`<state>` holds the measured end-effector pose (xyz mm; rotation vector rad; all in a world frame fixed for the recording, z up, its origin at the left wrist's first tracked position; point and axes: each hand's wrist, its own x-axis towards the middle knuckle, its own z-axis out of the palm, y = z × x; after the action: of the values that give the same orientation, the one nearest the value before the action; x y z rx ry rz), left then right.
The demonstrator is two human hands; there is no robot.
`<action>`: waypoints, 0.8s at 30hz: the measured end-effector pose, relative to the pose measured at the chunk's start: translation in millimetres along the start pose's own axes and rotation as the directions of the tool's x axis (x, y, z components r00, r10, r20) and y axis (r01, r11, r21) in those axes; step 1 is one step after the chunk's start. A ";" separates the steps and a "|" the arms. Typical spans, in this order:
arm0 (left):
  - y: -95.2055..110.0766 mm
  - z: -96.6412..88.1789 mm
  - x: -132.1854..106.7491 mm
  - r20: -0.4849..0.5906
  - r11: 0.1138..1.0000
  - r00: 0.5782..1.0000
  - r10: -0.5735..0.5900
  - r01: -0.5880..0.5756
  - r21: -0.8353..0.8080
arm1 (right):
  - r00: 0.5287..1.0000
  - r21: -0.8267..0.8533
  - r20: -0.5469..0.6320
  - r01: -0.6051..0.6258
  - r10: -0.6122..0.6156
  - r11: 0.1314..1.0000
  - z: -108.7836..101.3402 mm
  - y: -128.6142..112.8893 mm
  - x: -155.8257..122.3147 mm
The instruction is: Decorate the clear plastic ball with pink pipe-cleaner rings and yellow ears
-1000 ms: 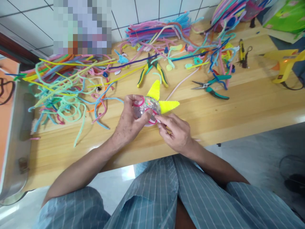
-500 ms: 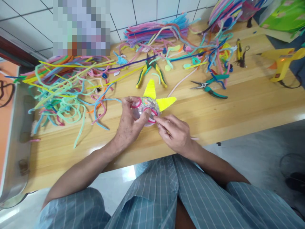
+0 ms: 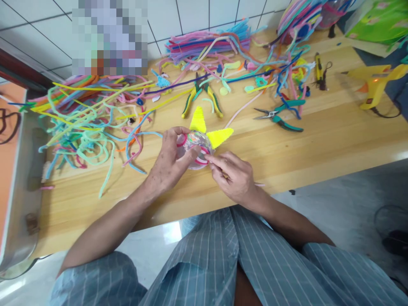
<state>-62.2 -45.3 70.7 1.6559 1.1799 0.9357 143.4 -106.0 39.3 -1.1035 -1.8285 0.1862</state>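
A clear, rounded piece (image 3: 196,138) with colourful bits inside is held low over the table by my left hand (image 3: 170,159), fingers on its far left side and thumb on its front. Two pointed yellow fuzzy ears (image 3: 198,120) stand out from its far side. On its front is a pink-and-white ring (image 3: 201,161), partly under my left thumb; another pink ring (image 3: 181,139) shows by the left fingers. My right hand (image 3: 234,175) is closed in a pinch at the right edge of the front ring. Its fingertips hide what they grip.
Yellow-handled pliers (image 3: 203,95) lie beyond the piece, and teal-handled pliers (image 3: 280,114) to the right. Loose pipe cleaners (image 3: 92,144) tangle at left; bundled ones (image 3: 207,44) lie along the wall. A yellow glue gun (image 3: 376,83) with a lit light stands at right, near a cutter knife (image 3: 318,70).
The clear piece has tipped slightly, its yellow ears shifting a little to the left. My left hand still holds it, and the right hand's pinch stays in almost the same place.
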 end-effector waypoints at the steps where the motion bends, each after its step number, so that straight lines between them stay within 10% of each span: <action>1: 0.2 -0.6 0.7 0.018 1.000 1.000 -0.022 0.022 -0.015 | 1.000 0.004 -0.002 0.002 -0.002 1.000 0.4 0.1 -0.1; 24: -7.4 15.0 -0.2 -0.134 0.998 0.990 0.053 -0.050 0.024 | 0.998 -0.093 0.023 0.067 -0.065 0.993 -1.2 5.2 -3.0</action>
<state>-50.8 -47.6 58.7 1.6678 1.2444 1.0853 147.9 -105.7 35.2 -1.1070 -1.9055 0.0736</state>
